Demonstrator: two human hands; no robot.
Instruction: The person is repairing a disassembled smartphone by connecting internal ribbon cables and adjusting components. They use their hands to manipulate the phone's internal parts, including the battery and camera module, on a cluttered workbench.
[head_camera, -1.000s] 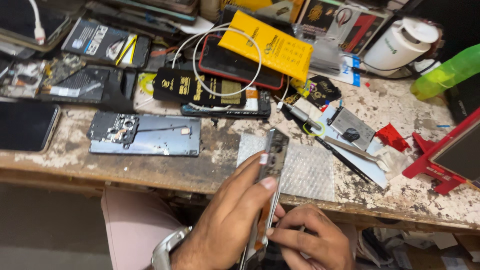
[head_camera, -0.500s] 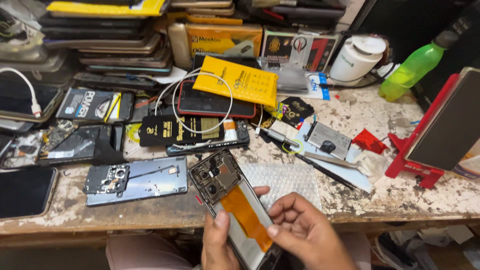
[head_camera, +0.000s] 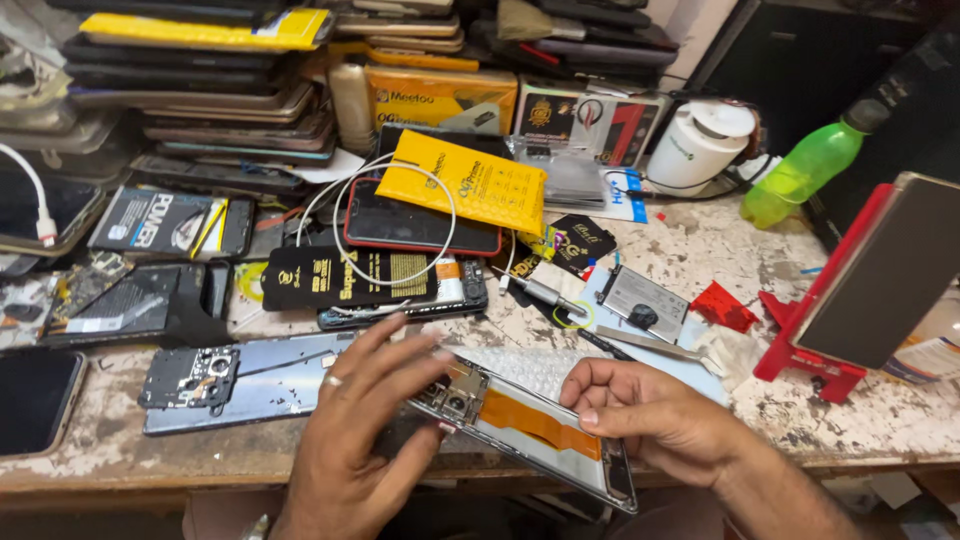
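The opened phone (head_camera: 530, 432) lies tilted at the counter (head_camera: 800, 420) front edge, orange strip exposed. The left hand (head_camera: 355, 440) rests on its upper end, fingers spread, not clenched. The right hand (head_camera: 650, 412) pinches its long edge. Beyond the left hand lies a black rectangular package with gold lettering (head_camera: 345, 277); farther back, a yellow padded pouch (head_camera: 462, 180). A red stand (head_camera: 800, 345) sits right of the right hand.

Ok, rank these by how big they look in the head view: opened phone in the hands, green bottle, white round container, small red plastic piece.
1. opened phone, though nearest the camera.
2. and 3. green bottle and white round container: too alike to rank.
4. small red plastic piece.
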